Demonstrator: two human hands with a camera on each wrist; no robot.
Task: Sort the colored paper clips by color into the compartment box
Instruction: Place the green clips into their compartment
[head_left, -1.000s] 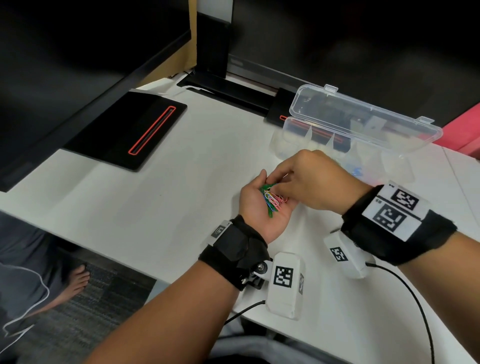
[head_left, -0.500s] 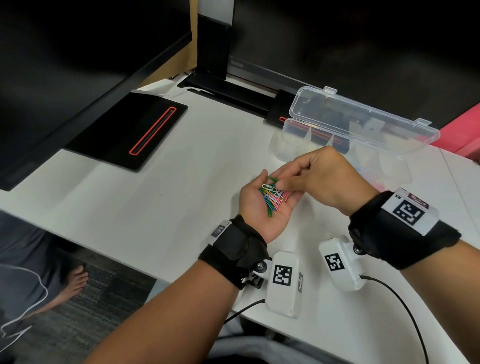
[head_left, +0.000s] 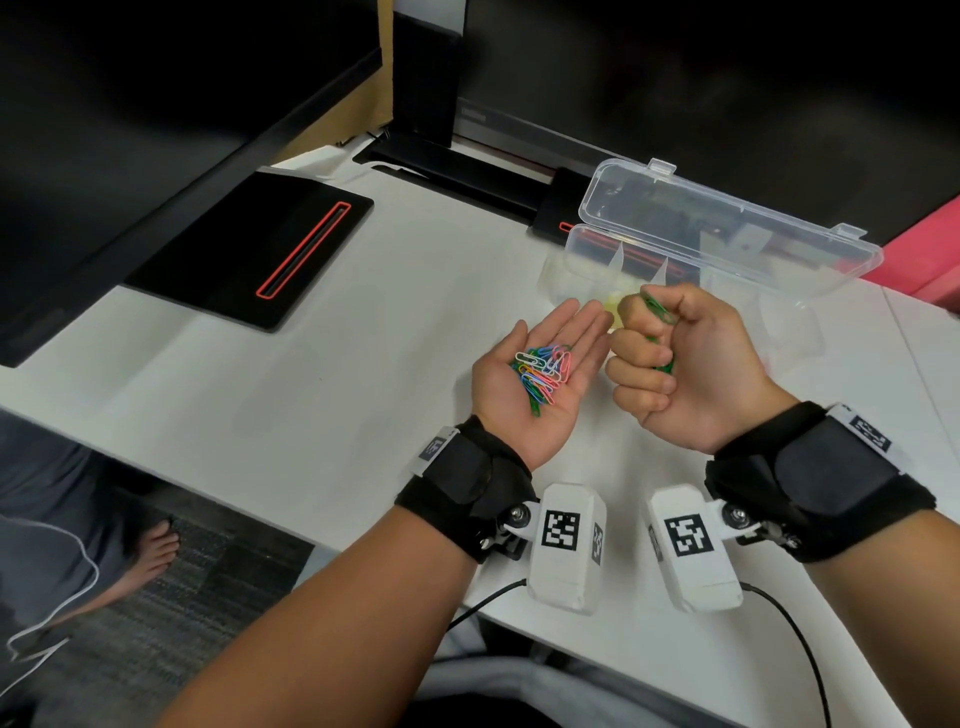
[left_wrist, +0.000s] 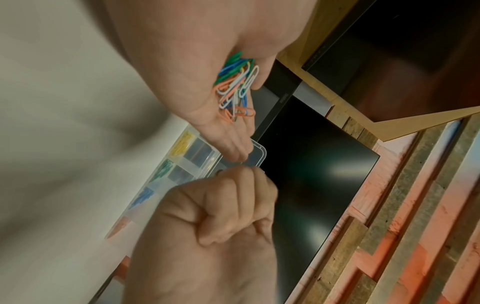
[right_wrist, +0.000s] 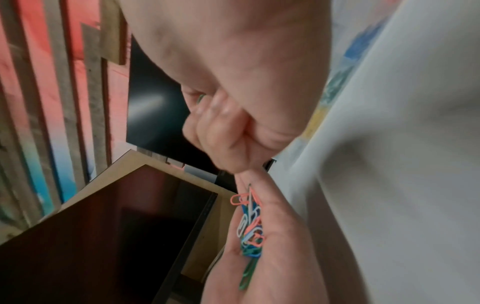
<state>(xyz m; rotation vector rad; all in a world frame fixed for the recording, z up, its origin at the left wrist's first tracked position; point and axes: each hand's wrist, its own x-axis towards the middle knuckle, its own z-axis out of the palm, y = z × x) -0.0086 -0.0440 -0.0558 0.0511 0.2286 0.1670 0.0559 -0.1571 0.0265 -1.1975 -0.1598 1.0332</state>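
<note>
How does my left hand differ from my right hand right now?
The left hand lies palm up with fingers straight; the right hand is curled into a fist. The left hand carries a mixed-color pile of paper clips; the right hand grips only green paper clips. Both wear black wrist straps and hover over the white table.

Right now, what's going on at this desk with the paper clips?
A person is sorting paper clips by color. The left hand lies open, palm up, carrying a mixed pile of paper clips. The right hand is curled around a few green paper clips, just in front of the clear compartment box, whose lid is open. Yellow, green and blue clips already sit in separate compartments.
</note>
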